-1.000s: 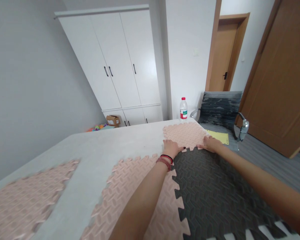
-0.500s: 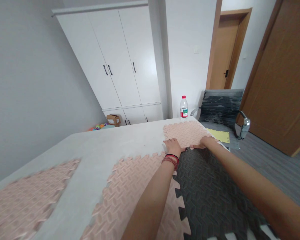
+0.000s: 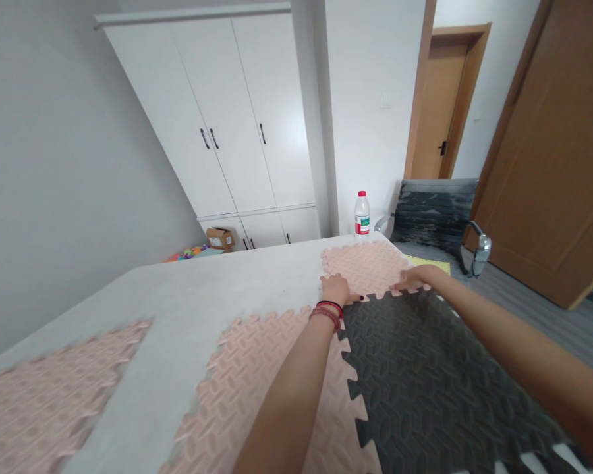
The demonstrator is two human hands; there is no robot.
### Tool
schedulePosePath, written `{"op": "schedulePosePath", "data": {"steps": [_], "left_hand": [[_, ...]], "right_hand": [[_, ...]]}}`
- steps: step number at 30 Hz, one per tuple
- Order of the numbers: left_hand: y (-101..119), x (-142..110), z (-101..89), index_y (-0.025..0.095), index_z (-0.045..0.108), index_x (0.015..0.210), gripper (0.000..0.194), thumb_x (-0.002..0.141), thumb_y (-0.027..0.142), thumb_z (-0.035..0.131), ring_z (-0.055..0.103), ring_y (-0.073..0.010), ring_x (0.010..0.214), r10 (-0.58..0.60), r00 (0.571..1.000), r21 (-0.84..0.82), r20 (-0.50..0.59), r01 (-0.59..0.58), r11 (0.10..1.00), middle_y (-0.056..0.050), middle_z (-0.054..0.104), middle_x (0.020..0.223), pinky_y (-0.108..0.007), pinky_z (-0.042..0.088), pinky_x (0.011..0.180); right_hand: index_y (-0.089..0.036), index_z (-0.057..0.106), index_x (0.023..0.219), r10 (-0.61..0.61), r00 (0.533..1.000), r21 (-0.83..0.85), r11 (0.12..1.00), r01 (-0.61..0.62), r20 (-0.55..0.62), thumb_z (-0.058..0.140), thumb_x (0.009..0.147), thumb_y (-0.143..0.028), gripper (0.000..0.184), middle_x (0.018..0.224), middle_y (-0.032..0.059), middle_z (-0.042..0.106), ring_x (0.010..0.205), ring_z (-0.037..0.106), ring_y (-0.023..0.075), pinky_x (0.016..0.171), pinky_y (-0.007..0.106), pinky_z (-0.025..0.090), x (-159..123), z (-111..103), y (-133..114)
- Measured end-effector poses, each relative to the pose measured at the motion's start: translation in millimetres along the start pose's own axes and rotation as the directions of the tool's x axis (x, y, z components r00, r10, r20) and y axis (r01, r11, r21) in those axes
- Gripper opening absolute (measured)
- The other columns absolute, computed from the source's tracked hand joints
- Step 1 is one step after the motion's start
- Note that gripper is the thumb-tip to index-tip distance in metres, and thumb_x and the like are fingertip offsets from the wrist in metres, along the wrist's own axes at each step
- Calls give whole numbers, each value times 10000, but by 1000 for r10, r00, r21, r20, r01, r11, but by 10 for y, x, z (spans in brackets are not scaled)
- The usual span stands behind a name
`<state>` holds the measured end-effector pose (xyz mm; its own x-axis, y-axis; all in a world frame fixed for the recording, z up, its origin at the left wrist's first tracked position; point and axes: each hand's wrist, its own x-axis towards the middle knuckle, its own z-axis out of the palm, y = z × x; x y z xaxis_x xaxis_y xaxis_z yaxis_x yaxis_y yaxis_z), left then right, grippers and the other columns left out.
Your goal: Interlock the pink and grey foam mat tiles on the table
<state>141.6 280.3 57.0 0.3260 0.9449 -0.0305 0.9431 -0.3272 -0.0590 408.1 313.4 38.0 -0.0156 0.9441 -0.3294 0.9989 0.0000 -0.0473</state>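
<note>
A small-looking pink foam mat tile lies at the far right corner of the table, its near toothed edge against a black foam mat tile. My left hand rests at the pink tile's near left corner, thumb stretched right along the seam. Beside the same seam, farther right, my right hand presses down with its fingers extended; part of them is hidden. Another pink tile joins the black tile's left side, partly under my left forearm. The teeth along that joint interlock.
A separate pink tile lies at the left of the white table. A red-capped bottle stands at the far edge. Beyond the right edge is a dark chair with a yellow sheet on it.
My right hand has slid rightward along the seam, away from my left hand. My left hand has shifted slightly left. More of the seam shows between them.
</note>
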Motion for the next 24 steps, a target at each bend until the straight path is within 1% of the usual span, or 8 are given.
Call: {"op": "schedulePosePath", "data": {"steps": [2,4,6,8,11,15,20,24], "left_hand": [[-89,-44,23,199,591,1155,608,813,673,423,513,-289,1134,43,999,-17,-8,-43,999,-146,547,1246,-455,377,942],[-147,-93,81,210,548,1202,560,849,620,406,488,-275,1164,68,997,-34,-29,-69,997,-135,539,1259,-438,385,942],[-168,-133,147,219,495,1256,534,869,577,406,449,-276,1203,76,996,-49,-49,-78,996,-133,521,1285,-450,371,962],[-163,-158,194,228,450,1291,528,879,554,406,416,-282,1234,77,995,-61,-59,-81,995,-132,500,1312,-471,351,984],[-150,-173,202,222,430,1303,530,883,545,399,400,-290,1250,81,995,-77,-52,-85,993,-139,492,1318,-489,341,996],[-218,-185,164,218,443,1298,545,868,551,405,392,-291,1273,107,994,-101,-8,-108,989,-144,491,1331,-482,353,998],[-432,-186,193,262,357,1384,551,881,485,380,326,-236,1345,192,980,-157,56,-181,971,-81,354,1487,-430,339,1036],[-539,-172,250,278,305,1417,580,882,489,373,313,-240,1356,227,973,-190,38,-216,958,-61,310,1518,-490,285,1072]], "right_hand": [[-232,525,1290,-26,999,-19,999,26,-35,495,758,-679,695,1196,146,585,1063,555,333,868,481,451,-65,11,152],[-282,418,1384,-55,993,-41,998,51,-101,400,849,-589,616,1298,122,522,1188,460,337,933,501,404,-145,117,266],[-291,306,1447,-81,982,-54,996,72,-173,271,911,-512,580,1385,113,442,1274,348,346,961,540,364,-211,272,333],[-264,263,1467,-101,969,-54,994,91,-224,197,930,-471,579,1408,121,416,1289,310,353,966,562,347,-239,409,365],[-240,298,1457,-143,957,-35,990,139,-254,225,920,-466,587,1405,111,438,1293,328,331,1019,534,305,-209,496,407],[-232,331,1445,-217,943,7,974,226,-254,251,895,-485,611,1449,51,400,1344,318,247,1107,444,220,-136,482,544],[-159,351,1439,-245,930,83,957,277,-274,225,866,-385,629,1487,39,324,1370,282,202,1132,395,212,-103,530,783],[-138,381,1422,-288,906,113,935,336,-310,254,852,-374,630,1489,18,318,1369,283,170,1138,335,216,-97,613,879]]}}
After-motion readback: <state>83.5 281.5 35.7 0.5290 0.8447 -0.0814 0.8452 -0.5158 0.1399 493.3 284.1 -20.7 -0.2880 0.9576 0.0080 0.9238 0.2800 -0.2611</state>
